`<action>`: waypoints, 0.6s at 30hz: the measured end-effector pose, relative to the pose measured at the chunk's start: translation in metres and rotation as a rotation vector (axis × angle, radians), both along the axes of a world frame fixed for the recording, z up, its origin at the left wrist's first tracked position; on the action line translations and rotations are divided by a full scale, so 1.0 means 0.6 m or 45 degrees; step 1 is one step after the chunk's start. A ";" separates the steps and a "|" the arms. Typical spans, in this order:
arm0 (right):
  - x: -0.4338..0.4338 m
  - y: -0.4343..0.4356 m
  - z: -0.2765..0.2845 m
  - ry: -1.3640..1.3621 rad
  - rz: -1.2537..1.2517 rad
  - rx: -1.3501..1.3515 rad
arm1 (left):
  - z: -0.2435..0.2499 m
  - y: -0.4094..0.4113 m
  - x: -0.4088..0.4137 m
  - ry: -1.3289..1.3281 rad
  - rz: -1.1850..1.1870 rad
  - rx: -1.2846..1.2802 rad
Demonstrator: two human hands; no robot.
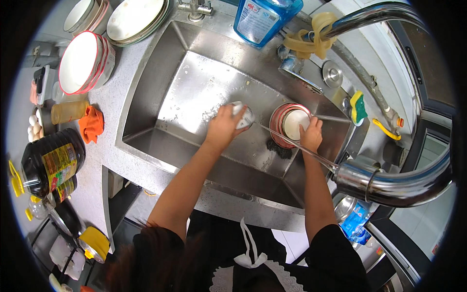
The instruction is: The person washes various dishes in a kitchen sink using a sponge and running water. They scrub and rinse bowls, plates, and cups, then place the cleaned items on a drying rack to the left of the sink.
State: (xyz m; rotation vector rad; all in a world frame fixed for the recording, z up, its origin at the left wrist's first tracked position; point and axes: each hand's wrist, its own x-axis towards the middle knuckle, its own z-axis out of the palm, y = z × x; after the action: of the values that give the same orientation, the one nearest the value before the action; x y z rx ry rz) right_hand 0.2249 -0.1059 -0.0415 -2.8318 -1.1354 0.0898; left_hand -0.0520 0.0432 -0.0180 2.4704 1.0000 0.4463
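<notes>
My left hand (221,125) grips a small white bowl (243,116) with grey marks, tilted over the floor of a stainless steel sink (204,95). A thin stream of water (270,130) runs from the chrome faucet (341,171) and meets this bowl's edge. At the sink's right side my right hand (312,134) holds the rim of a small white bowl (296,125). That one sits on a nest of red-rimmed bowls (278,122). A dark scouring pad (279,149) lies partly beneath the nest.
Stacked red-rimmed bowls (78,64) and plates (135,20) stand on the left counter, with an orange cloth (91,124) and a large dark bottle (54,160). Behind the sink is a blue detergent bottle (261,22). A yellow-green sponge (358,107) rests at right.
</notes>
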 end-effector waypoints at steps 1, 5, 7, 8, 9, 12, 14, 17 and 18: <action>-0.002 0.005 -0.001 -0.095 -0.016 0.034 | -0.016 0.009 -0.008 -0.030 0.180 -0.199; 0.014 0.008 -0.003 -0.063 0.012 -0.103 | -0.108 0.065 -0.063 -0.333 0.770 -1.067; 0.022 0.010 -0.002 -0.120 0.074 -0.122 | -0.155 0.082 -0.091 -0.362 0.884 -1.130; 0.026 0.007 -0.005 -0.167 0.104 -0.093 | -0.167 0.087 -0.099 -0.297 0.871 -1.090; 0.024 0.006 -0.004 -0.212 0.132 -0.069 | -0.167 0.090 -0.096 -0.307 0.919 -1.180; 0.022 0.018 0.010 -0.037 0.017 -0.158 | -0.197 0.106 -0.114 -0.313 1.030 -1.305; 0.024 0.014 0.010 -0.064 0.061 -0.108 | -0.208 0.117 -0.119 -0.261 1.061 -1.252; 0.015 0.009 0.026 -0.010 0.085 -0.038 | -0.196 0.116 -0.120 -0.107 1.025 -1.066; 0.008 0.009 0.037 0.027 0.089 -0.013 | -0.188 0.113 -0.121 0.026 0.994 -0.892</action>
State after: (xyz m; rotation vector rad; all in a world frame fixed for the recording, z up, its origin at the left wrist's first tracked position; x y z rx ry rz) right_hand 0.2299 -0.1008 -0.0195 -2.7933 -1.2334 0.1302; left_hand -0.1245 0.1108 -0.1305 1.4176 1.7546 0.2284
